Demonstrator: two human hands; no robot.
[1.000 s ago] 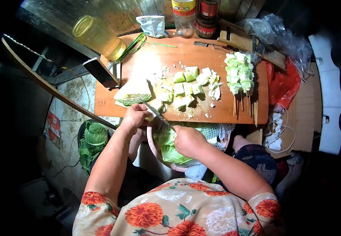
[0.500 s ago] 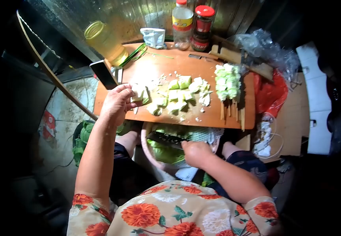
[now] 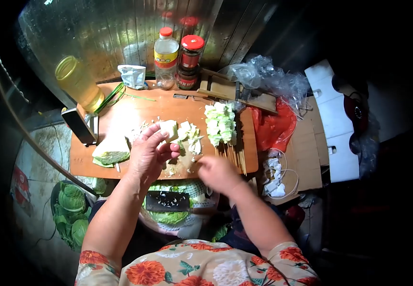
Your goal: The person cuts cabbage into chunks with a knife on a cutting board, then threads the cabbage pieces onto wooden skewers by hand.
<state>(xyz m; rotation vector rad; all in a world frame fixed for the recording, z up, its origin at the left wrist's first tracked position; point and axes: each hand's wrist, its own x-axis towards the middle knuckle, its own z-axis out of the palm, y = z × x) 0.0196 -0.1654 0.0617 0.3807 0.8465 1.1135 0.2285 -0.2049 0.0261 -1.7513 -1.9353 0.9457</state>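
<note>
My left hand (image 3: 150,150) is over the wooden board (image 3: 159,107), its thumb and fingers closed on a pale cabbage piece (image 3: 170,130). Near the board's front edge, my right hand (image 3: 220,175) is smeared by motion, and its fingers do not show clearly. A black-bladed cleaver (image 3: 167,201) with white bits on it lies flat over cabbage leaves (image 3: 168,218) in the basin between my knees. Cut cabbage (image 3: 190,137) lies just right of my left hand. Farther right are cabbage skewers (image 3: 221,125) with bare wooden sticks (image 3: 235,159) pointing toward me.
At the left, a cabbage wedge (image 3: 111,151) lies below a propped phone (image 3: 78,127). Behind stand a yellowish jar (image 3: 79,86), a red-capped bottle (image 3: 166,59) and dark jars (image 3: 190,62). A red bag (image 3: 278,124) is at the right. Whole cabbages (image 3: 72,198) sit on the floor.
My right hand has let go of the cleaver, which now lies in the basin, and has come up toward the board. My left hand still holds cabbage. The view has shifted right.
</note>
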